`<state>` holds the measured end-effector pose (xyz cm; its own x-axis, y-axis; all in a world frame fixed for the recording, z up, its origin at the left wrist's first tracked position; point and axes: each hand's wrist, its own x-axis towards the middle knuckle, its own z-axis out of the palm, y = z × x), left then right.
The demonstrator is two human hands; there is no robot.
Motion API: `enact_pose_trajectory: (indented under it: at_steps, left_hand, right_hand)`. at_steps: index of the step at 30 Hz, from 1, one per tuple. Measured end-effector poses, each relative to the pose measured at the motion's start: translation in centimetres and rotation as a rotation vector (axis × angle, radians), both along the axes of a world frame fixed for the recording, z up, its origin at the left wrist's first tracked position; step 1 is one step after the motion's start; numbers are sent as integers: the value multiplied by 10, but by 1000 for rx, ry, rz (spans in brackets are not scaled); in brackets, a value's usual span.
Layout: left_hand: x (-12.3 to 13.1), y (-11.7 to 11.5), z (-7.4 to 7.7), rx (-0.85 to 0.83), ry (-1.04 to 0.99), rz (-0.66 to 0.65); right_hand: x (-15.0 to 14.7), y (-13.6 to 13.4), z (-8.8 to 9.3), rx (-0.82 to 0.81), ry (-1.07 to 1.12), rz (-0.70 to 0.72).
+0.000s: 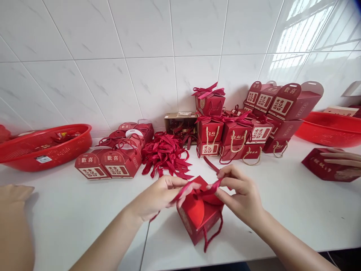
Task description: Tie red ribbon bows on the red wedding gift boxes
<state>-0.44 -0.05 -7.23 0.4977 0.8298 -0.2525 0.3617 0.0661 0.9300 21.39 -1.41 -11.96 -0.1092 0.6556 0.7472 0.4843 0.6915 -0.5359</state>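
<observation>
A red gift box [194, 214] with petal-shaped top flaps and rope handles stands on the white table in front of me. A dark red ribbon [210, 189] crosses its top, threaded at the middle of the flaps. My left hand [172, 194] pinches one part of the ribbon at the left side of the box top. On the right, my right hand [237, 188] pinches another part between thumb and fingers, and a loose tail stretches behind it. Just beyond the box lies a heap of cut red ribbons [166, 152].
Finished boxes with bows [210, 103] are stacked against the tiled wall, beside taller handled boxes [295, 99]. More boxes [117, 162] sit at left. Red plastic baskets [64, 150] stand at both ends. Another person's hand [345, 156] rests on a box [318, 165] at right.
</observation>
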Motion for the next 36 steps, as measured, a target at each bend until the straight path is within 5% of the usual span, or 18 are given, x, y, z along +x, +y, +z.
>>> enact_pose_trajectory:
  at_steps: [4, 8, 12, 18, 30, 36]
  left_hand:
    - [23, -22, -17, 286, -35, 141]
    - [29, -32, -40, 657, 88, 118]
    - [22, -27, -47, 798, 105, 31]
    - [13, -13, -34, 768, 115, -95]
    - [-2, -15, -45, 732, 349, 321]
    - [-7, -14, -36, 525, 78, 144]
  right_hand:
    - [-9, -3, 5, -317, 43, 178]
    - [-17, -3, 6, -496, 34, 215]
    - [-19, -2, 13, -596, -28, 249]
    - [-20, 1, 22, -591, -241, 233]
    - [14, 13, 17, -667, -320, 180]
    - [24, 15, 7, -673, -263, 249]
